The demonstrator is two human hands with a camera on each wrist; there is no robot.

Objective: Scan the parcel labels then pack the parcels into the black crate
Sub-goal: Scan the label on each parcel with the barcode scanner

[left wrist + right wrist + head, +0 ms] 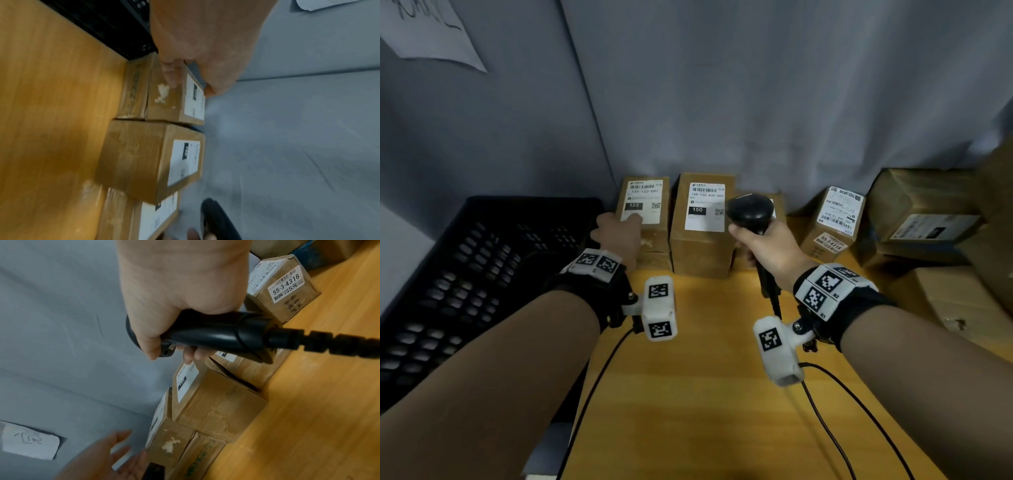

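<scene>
The black crate (482, 274) stands at the left of the wooden table. Beside it a brown parcel labelled 122 (645, 205) sits on top of another box (654, 262). My left hand (619, 226) reaches it with straight fingers; a finger touches its front face (172, 76) and the thumb hovers over the label. To its right stands the parcel labelled 150 (703, 222). My right hand (753, 240) grips the black barcode scanner (750, 209) by its handle (216, 332), head raised over a low parcel behind it. A parcel marked 55-3-4316 (832, 219) stands further right.
Larger taped boxes (921, 212) and flat cardboard (962, 301) crowd the right side. A grey curtain (756, 102) hangs right behind the parcels. The scanner cable and wrist cables trail over the bare tabletop (705, 394) near me.
</scene>
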